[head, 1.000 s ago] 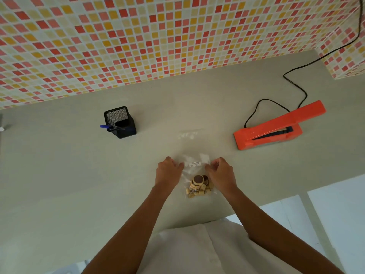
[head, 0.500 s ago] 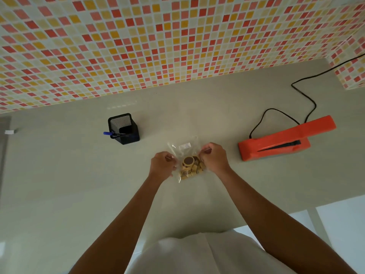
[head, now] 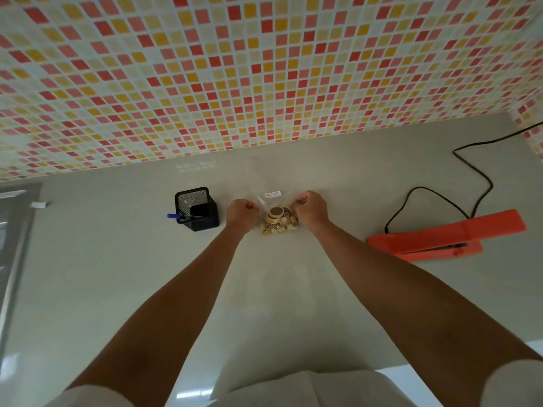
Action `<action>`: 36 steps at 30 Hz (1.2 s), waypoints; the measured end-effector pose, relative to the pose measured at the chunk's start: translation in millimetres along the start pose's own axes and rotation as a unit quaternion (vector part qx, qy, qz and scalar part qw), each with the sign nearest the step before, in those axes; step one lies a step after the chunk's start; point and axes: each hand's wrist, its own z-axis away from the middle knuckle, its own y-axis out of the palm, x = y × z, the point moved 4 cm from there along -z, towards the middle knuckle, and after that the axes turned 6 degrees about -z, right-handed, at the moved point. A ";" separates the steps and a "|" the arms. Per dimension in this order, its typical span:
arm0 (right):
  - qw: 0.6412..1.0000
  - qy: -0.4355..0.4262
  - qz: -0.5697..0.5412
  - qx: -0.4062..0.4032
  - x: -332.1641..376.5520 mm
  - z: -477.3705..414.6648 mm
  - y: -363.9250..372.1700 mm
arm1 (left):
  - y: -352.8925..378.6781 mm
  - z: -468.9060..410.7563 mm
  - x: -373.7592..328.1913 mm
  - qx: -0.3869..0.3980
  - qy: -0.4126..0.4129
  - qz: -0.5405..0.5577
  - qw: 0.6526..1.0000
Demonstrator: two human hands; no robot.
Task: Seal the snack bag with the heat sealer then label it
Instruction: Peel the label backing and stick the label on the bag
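White clothing (head: pixel 293 389) at the bottom edge, both bare forearms reaching forward over the pale counter (head: pixel 117 259). Left hand (head: pixel 242 214) and right hand (head: pixel 311 210) are both closed, fingers curled, each pinching one side edge of the snack bag (head: pixel 277 218) near its top. The bag is stretched between them at mid-counter, straight ahead of the person. Bag is clear plastic. Contents sit in the lower part: small pale cube-like pieces plus a couple of round biscuits with dark centres. Upper part is flat clear film carrying a small white label (head: pixel 272 194), text too small to read. Can't tell whether the bag's bottom touches the counter or hangs just above it, nor whether the top is sealed. Orange heat sealer (head: pixel 440 237) lies on the counter well to the right of the right hand, apart from the bag. Its upper arm is tilted up off the base, gap widening toward the right end. Black cord (head: pixel 420 188) leaves its left end, loops back across the counter and runs off the right edge. Near the left hand, on its left: black mesh pen holder (head: pixel 196 208), upright, with a blue pen (head: pixel 173 216) end showing at its left side. Behind it all, a wall (head: pixel 264 69) of small red, orange, yellow and cream mosaic tiles.
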 end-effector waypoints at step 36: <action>0.979 0.028 -0.070 -0.189 -198.3 152.6 -266.0 | 208.0 183.6 -80.6 0.125 0.212 -0.128 0.961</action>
